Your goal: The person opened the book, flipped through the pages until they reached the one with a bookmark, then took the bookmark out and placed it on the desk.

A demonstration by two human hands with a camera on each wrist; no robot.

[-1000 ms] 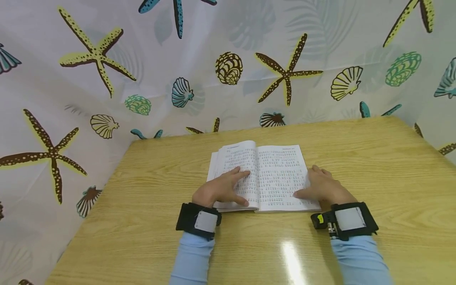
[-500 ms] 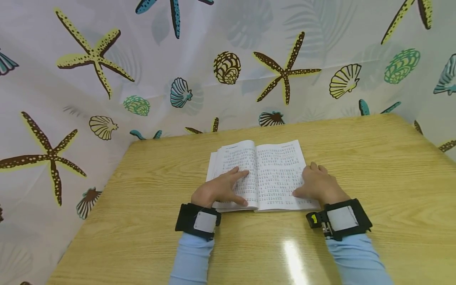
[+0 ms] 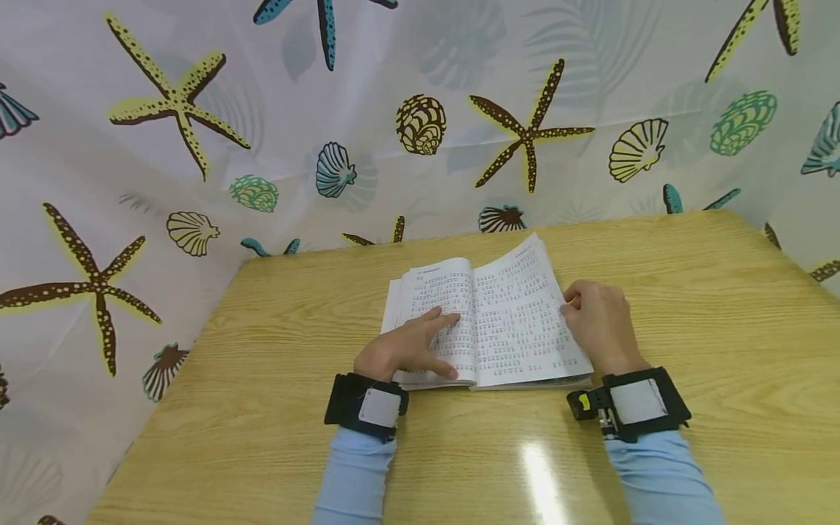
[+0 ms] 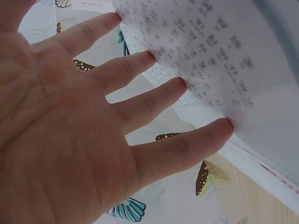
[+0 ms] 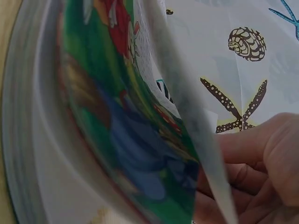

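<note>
An open book (image 3: 518, 313) with printed text lies on the wooden table. Its left page is under my left hand (image 3: 408, 344), whose spread fingers rest on the paper, fingertips touching the text in the left wrist view. At the book's right edge my right hand (image 3: 602, 324) pinches the outer edge of a lifted right-hand page between thumb and curled fingers. In the right wrist view that raised page (image 5: 187, 102) curves upward, and a colourful illustrated page (image 5: 135, 140) shows beneath it. Part of the right fingers is hidden behind the paper.
The wooden table (image 3: 275, 343) extends around the book on all sides. Behind it hangs a white cloth (image 3: 275, 102) printed with starfish and shells. Both wrists wear black straps (image 3: 646, 405), and a bright light reflection lies on the table's front part.
My right hand has moved from resting on the page's lower right to its outer edge, and curled. The right page has risen off those beneath. The left hand has stayed in place.
</note>
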